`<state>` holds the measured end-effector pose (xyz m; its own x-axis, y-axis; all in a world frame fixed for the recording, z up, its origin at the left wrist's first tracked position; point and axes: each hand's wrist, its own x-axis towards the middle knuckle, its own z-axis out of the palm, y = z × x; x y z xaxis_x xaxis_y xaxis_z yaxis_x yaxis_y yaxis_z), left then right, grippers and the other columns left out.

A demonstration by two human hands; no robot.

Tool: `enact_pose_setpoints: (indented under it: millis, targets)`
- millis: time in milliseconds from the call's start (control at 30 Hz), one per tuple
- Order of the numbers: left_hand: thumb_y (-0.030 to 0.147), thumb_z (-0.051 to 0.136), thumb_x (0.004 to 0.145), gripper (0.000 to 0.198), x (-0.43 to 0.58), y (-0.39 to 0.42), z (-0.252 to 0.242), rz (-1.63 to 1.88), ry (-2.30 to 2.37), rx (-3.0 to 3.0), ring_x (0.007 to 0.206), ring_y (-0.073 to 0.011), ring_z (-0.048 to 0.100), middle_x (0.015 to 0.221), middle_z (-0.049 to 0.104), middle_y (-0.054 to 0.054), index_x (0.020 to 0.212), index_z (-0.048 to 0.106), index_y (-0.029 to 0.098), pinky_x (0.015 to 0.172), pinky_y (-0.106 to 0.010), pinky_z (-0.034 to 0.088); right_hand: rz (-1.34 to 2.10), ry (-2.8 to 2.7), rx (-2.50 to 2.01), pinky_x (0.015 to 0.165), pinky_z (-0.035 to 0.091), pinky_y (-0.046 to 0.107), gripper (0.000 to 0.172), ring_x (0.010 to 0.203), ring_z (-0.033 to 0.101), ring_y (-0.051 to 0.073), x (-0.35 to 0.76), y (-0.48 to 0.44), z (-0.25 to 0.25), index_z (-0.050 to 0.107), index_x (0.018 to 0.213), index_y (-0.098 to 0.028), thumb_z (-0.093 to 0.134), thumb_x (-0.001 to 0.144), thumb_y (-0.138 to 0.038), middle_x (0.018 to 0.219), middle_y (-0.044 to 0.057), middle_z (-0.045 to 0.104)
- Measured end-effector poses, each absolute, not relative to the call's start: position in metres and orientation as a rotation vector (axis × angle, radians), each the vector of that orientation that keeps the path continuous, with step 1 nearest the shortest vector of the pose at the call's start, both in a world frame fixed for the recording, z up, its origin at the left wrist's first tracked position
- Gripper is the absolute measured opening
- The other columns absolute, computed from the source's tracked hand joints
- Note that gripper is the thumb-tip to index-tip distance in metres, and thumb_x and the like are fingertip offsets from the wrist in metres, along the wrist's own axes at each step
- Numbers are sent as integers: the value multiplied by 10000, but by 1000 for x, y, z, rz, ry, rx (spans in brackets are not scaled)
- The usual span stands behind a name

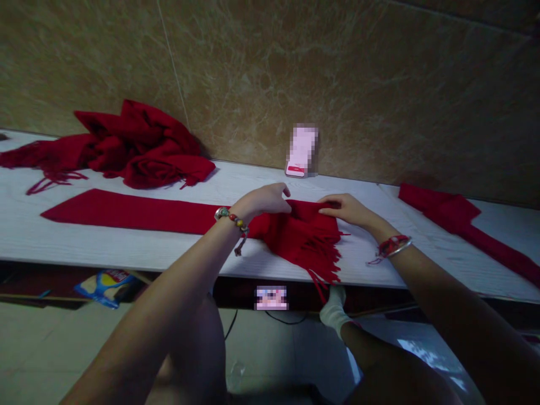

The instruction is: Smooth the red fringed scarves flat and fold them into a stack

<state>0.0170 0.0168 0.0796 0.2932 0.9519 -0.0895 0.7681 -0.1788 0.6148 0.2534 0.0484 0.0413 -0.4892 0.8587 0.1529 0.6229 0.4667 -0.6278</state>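
Observation:
A red fringed scarf (169, 214) lies lengthwise on the white board, its left end pointed and its fringed right end folded over, some tassels hanging past the front edge. My left hand (270, 199) rests over the scarf near the fold, fingers curved and apart from the thumb, holding nothing that I can see. At the scarf's top right edge, my right hand (346, 209) has the cloth between its thumb and fingers. A beaded bracelet circles my left wrist; a red band and a metal bangle are on my right wrist.
A crumpled red scarf (143, 146) is heaped at the back left, and another red cloth (459, 216) lies at the right. A phone (302, 151) leans against the tiled wall (236, 73). Below the white board (160, 253), a blue packet (107, 287) sits on a shelf.

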Motion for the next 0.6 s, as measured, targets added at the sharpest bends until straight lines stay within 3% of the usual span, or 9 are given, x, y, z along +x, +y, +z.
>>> enact_pose_setpoints:
  millis: [100, 200, 400, 500, 600]
  targets:
    - [132, 604, 599, 488, 21, 15, 96, 102, 1523, 2267, 827, -197, 654, 952, 719, -37, 1080, 647, 196, 677, -226, 487, 698, -2217, -1192, 724, 502, 374, 241, 762, 630, 213, 249, 44, 47, 718, 786, -202, 647, 666, -398, 815, 44, 724]
    - [212, 628, 644, 346, 24, 13, 100, -29, 1568, 2436, 863, -212, 649, 937, 724, -42, 983, 697, 213, 724, -237, 482, 643, -2207, -1136, 730, 485, 369, 235, 758, 618, 212, 243, 37, 54, 708, 767, -209, 649, 671, -415, 800, 41, 719]
    - [207, 614, 729, 216, 13, 17, 103, 89, 1518, 2444, 809, -214, 638, 840, 715, -55, 916, 720, 181, 743, -262, 458, 509, -2195, -1073, 743, 460, 358, 236, 776, 608, 212, 235, 27, 64, 685, 773, -205, 602, 717, -419, 825, 48, 711]
    - [196, 616, 736, 224, 20, 19, 114, 204, 1471, 2425, 791, -209, 625, 767, 692, -43, 932, 716, 155, 741, -263, 449, 381, -2175, -1152, 709, 453, 346, 245, 762, 604, 212, 250, 24, 75, 675, 779, -207, 577, 731, -426, 818, 46, 703]
    - [158, 592, 747, 280, 43, 19, 126, 323, 1354, 2437, 796, -184, 614, 833, 693, -46, 1004, 698, 129, 733, -241, 441, 210, -2179, -1299, 701, 437, 358, 229, 732, 599, 221, 284, 17, 99, 672, 742, -207, 598, 705, -421, 764, 54, 691]
